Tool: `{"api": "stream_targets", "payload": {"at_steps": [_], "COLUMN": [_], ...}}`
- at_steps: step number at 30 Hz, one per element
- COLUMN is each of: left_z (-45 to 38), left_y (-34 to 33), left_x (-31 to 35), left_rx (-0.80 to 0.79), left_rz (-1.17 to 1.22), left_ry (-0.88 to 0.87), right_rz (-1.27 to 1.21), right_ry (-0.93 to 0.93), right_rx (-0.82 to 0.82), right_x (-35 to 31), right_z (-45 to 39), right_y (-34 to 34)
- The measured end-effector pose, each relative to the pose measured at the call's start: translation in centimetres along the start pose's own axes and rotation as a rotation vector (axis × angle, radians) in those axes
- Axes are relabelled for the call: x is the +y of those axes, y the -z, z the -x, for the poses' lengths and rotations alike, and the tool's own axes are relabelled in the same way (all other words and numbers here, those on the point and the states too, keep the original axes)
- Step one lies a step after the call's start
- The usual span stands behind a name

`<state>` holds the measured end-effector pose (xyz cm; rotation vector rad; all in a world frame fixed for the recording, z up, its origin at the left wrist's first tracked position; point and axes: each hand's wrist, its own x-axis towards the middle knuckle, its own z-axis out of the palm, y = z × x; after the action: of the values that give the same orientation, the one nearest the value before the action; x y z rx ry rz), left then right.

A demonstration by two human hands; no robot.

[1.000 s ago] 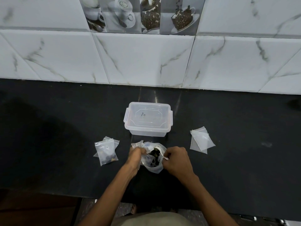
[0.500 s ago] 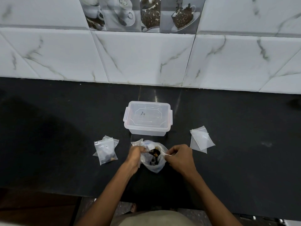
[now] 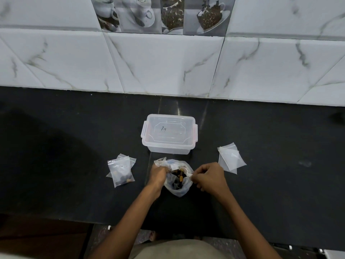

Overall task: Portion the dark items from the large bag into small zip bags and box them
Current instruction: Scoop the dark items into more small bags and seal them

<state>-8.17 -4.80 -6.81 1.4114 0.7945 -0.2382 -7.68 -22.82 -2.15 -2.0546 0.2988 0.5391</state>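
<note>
Pinching opposite rims, the left hand (image 3: pixel 158 174) and right hand (image 3: pixel 210 177) hold open the crumpled clear plastic large bag (image 3: pixel 178 184) of dark items (image 3: pixel 178 175), just before the lidded translucent plastic box (image 3: pixel 169 133). Empty small clear zip bags (image 3: pixel 230 158) lie right of the box, nearer the right hand; filled ones (image 3: pixel 121 170) lie left.

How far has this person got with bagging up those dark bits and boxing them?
Early on. Done: filled small bags with dark pieces lie on the counter left of the left hand. In hand: both hands, the right hand included, hold the large bag open, dark items showing inside. Left: the empty zip bags at right wait unfilled, and the clear box has its lid on, with no bags visible inside.
</note>
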Motion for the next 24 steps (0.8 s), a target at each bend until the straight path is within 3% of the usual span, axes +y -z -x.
{"api": "stream_targets", "payload": {"at_steps": [5, 9, 12, 16, 18, 24], "left_z": [0.3, 0.3, 0.4, 0.7, 0.7, 0.2], "left_y": [0.3, 0.2, 0.1, 0.0, -0.1, 0.8], "left_x": [0.2, -0.1, -0.2, -0.1, -0.1, -0.7], "left_rx": [0.020, -0.002, -0.031, -0.029, -0.027, -0.101], "left_rz": [-0.070, -0.062, -0.041, -0.019, -0.014, 0.027], "left_ry": [-0.048, -0.034, -0.049, -0.061, -0.061, -0.010], "right_rz": [-0.204, -0.223, -0.109, 0.279, 0.331, -0.063], "right_ry": [-0.086, -0.134, -0.088, 0.158, 0.211, -0.006], "right_rx": [-0.062, -0.065, -0.036, 0.072, 0.059, 0.018], "right_x": [0.5, 0.8, 1.0, 0.5, 0.3, 1.2], "right_z": [0.0, 0.0, 0.1, 0.4, 0.5, 0.1], "right_y": [0.8, 0.6, 0.0, -0.9, -1.3, -1.0]}}
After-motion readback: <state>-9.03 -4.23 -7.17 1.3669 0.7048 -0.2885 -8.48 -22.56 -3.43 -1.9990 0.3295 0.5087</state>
